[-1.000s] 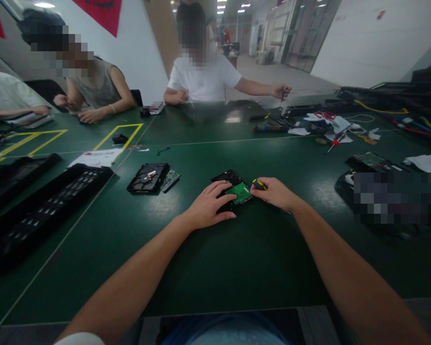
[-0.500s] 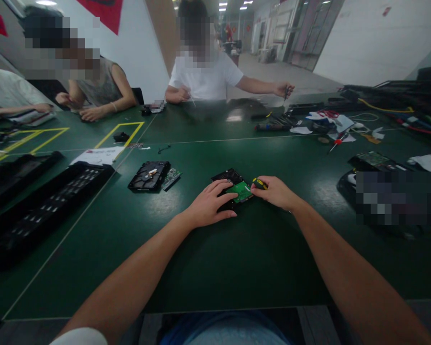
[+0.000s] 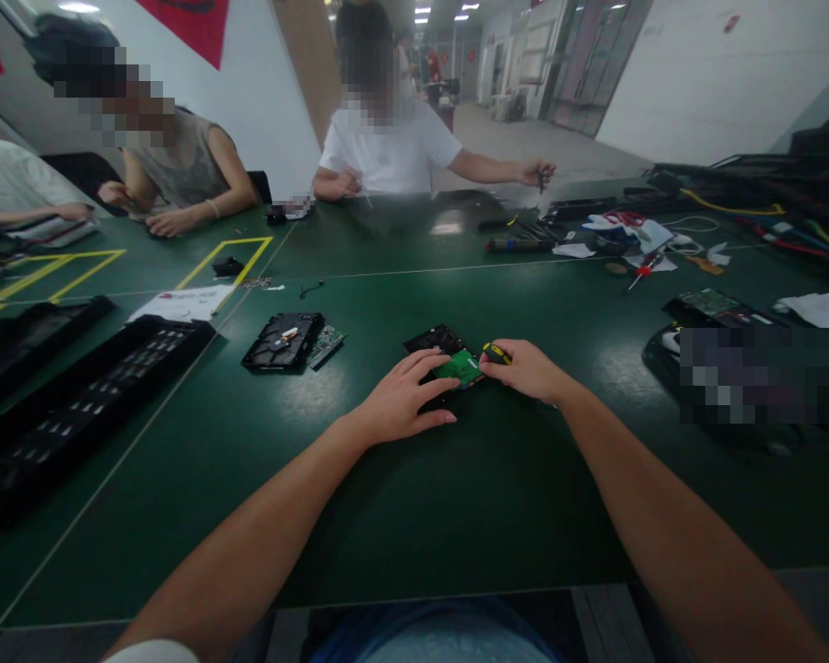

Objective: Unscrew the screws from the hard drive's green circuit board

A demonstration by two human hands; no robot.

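A black hard drive with a green circuit board (image 3: 463, 367) lies on the green table before me. My left hand (image 3: 409, 391) rests over its near left side with the fingers spread and touching it, the thumb out on the near side. My right hand (image 3: 525, 370), at the drive's right edge, is closed around a screwdriver (image 3: 497, 353) with a yellow and black handle. The screwdriver's tip cannot be made out. Part of the drive is covered by my left fingers.
Another black drive (image 3: 283, 341) lies to the left, beside a loose circuit board (image 3: 327, 346). Long black trays (image 3: 103, 396) stand at far left. A red-handled screwdriver (image 3: 642, 272), cables (image 3: 732, 212) and dark parts (image 3: 715, 308) are at right. Co-workers (image 3: 387, 147) sit across the table.
The whole view has shifted slightly. Both hands stay at the drive, with the screwdriver still in the right one and the left fingers still spread over the drive.
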